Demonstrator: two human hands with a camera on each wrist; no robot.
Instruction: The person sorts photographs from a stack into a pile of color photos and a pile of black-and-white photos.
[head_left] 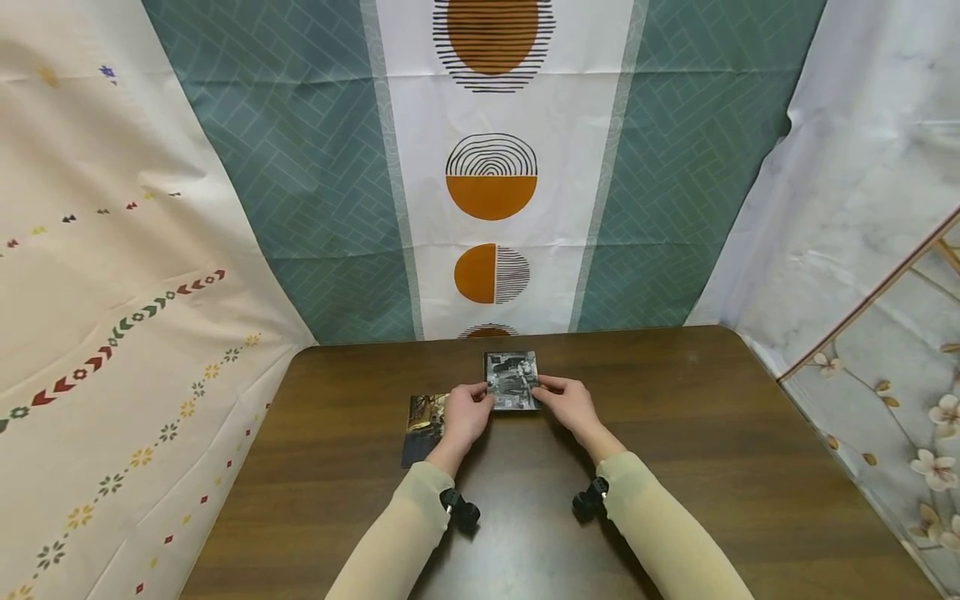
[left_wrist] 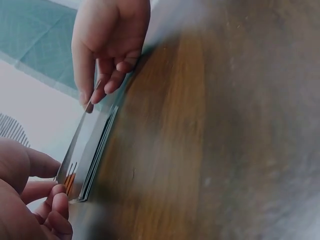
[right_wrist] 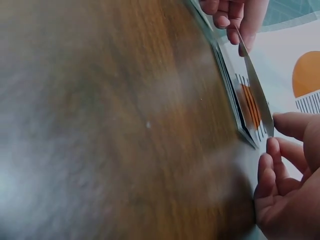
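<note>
A black-and-white picture card [head_left: 512, 380] is held between both hands near the table's far edge. My left hand [head_left: 465, 415] pinches its left edge between thumb and fingers, and my right hand [head_left: 572, 407] pinches the right edge. In the left wrist view the card shows nearly edge-on as a thin, slightly bowed sheet, raised over a small stack of cards [left_wrist: 98, 155]. The right wrist view shows the stack's layered edges [right_wrist: 231, 95] lying just beneath it. Beside my left hand, a dark picture card with golden tones [head_left: 423, 433] lies on the table, partly hidden by that hand.
The brown wooden table [head_left: 675, 467] ends at a green and white cloth [head_left: 330, 167] hung behind it. A cream patterned cloth [head_left: 150, 350] hangs on the left, a white floral one [head_left: 862, 333] on the right. Both wrists carry small black cameras [head_left: 461, 510].
</note>
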